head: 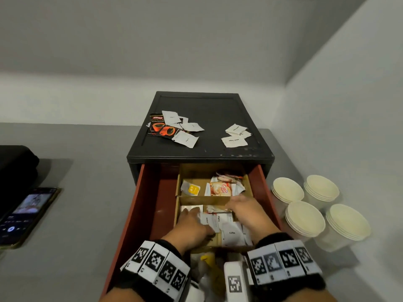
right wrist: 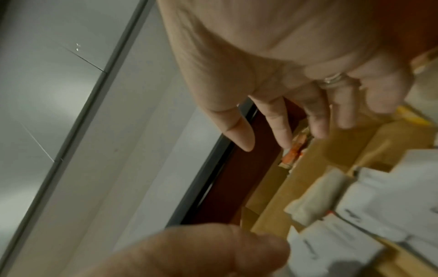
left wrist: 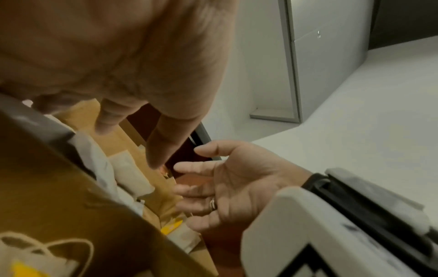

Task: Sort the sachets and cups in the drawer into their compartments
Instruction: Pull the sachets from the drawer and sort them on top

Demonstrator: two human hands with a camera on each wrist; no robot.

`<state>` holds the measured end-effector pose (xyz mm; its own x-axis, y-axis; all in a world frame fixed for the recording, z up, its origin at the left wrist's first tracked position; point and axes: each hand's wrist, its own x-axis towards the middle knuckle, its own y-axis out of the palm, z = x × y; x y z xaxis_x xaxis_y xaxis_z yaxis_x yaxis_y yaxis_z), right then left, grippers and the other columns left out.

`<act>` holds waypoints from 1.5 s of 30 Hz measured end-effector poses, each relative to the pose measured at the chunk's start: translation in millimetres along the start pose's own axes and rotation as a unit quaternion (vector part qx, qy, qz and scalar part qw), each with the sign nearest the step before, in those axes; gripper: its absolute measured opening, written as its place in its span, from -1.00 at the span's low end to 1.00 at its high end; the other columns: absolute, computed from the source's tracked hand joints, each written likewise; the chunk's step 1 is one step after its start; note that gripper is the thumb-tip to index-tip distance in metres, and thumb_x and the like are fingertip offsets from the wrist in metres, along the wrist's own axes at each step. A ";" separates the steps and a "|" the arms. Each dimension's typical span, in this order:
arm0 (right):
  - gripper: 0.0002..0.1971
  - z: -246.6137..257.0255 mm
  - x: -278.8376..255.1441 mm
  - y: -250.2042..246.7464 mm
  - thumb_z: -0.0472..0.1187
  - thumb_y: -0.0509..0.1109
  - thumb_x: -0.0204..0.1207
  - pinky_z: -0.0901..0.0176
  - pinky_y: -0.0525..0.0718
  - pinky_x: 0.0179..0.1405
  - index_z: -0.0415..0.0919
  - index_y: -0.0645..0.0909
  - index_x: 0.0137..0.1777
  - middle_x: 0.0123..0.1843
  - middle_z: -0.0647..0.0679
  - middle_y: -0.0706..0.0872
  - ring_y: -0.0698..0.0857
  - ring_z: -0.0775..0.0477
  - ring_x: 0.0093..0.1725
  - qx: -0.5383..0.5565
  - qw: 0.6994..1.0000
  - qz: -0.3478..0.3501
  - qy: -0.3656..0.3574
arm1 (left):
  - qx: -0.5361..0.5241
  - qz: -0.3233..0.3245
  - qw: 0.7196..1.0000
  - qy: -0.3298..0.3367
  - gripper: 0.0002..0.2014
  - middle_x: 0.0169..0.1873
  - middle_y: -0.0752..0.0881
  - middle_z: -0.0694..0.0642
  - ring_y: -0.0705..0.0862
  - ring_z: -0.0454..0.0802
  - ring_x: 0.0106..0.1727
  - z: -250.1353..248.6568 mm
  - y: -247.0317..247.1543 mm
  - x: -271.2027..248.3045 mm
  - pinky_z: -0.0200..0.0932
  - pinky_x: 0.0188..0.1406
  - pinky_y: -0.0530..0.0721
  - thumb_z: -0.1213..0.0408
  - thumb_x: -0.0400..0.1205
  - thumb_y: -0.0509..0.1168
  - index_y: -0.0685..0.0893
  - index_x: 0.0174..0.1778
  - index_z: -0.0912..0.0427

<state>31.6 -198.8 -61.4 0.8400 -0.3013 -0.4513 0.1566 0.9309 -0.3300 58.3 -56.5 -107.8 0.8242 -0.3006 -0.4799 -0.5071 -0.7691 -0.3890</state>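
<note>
- A grey counter (head: 87,153) runs under both hands; pale walls (head: 340,105) meet in a corner ahead and to the right.
- A black cabinet (head: 202,153) stands just beyond the hands, its red drawer (head: 139,205) pulled out toward the person.
- On the cabinet top, ahead of the left hand (head: 192,225), lie white sachets (head: 185,139) mixed with dark coffee packets (head: 160,127); ahead of the right hand (head: 246,208) lies a smaller heap of white ones (head: 234,141).
- A cardboard divider (head: 205,200) sits in the drawer. Its far compartments hold a yellow sachet (head: 192,189) and creamer packets (head: 221,188).
- The near compartment, under both hands, holds white coffee sachets (head: 232,233).
- Left hand: fingers bent down onto the sachets; whether it grips one I cannot tell.
- Right hand: relaxed and spread, holding nothing, over the divider wall.
- Four stacks of paper cups (head: 305,216) stand on the counter right of the right hand.
- A phone (head: 28,214) and a black bag (head: 15,164) lie well left of the left hand.
</note>
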 end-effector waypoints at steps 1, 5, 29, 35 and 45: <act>-0.96 -3.8 1.7 0.5 -0.26 0.33 0.51 0.10 0.58 -0.16 -0.10 0.58 -0.12 -0.10 -0.10 0.66 0.63 -0.07 -0.14 -0.030 1.000 -0.003 0.007 | 0.028 -0.005 1.000 -0.011 -0.30 0.37 0.51 0.18 0.60 0.15 0.27 -2.2 3.0 0.6 0.02 0.27 0.63 0.00 0.19 0.52 0.54 0.27 0.03; -0.91 -11.6 8.0 10.4 -0.23 0.31 0.46 0.14 0.46 -0.30 -0.12 0.46 -0.24 -0.25 -0.09 0.56 0.56 -0.12 -0.28 -0.126 0.991 0.005 0.048 | 0.095 -0.042 0.994 -0.042 -0.23 0.52 0.19 0.18 0.29 0.18 0.53 -5.4 6.9 4.9 -0.07 0.49 0.37 0.07 0.42 0.47 0.29 0.54 0.02; -0.21 -16.8 10.6 8.1 -0.07 0.36 0.45 -0.09 0.53 0.39 -0.06 0.08 0.64 0.59 -0.19 0.18 0.44 -0.25 0.44 -0.211 0.974 0.047 0.069 | -0.202 -0.024 0.975 -0.095 -0.50 0.10 0.60 0.22 0.59 0.13 0.09 -16.7 -5.1 14.9 -0.10 -0.07 0.56 0.36 0.60 0.31 0.35 0.45 0.12; -0.24 -22.3 14.2 16.5 -0.14 0.43 0.45 0.12 0.53 0.30 -0.10 0.16 0.62 0.45 -0.08 0.49 0.52 -0.11 0.36 -0.114 0.988 0.099 0.031 | -0.248 0.027 0.964 -0.094 -0.45 0.04 0.69 0.36 0.71 0.25 -0.06 -12.1 -4.3 16.7 0.11 -0.05 0.69 0.50 0.55 0.27 0.36 0.48 0.16; -0.26 -25.4 18.9 20.7 -0.14 0.50 0.41 0.16 0.62 -0.31 0.17 0.21 0.51 0.24 -0.04 0.56 0.58 -0.03 -0.04 -0.049 0.992 0.110 0.034 | -0.259 0.024 0.959 -0.112 -0.05 0.28 0.59 0.35 0.60 0.32 0.27 -10.1 -1.5 27.8 0.24 0.27 0.59 0.21 0.05 0.55 0.43 0.43 0.25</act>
<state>37.5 -190.5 -97.9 0.8102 -0.1091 -0.5760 -0.0809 0.9523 -0.2942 84.5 -69.4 -112.7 0.6987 -0.2595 -0.6667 -0.3024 -0.9517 0.0535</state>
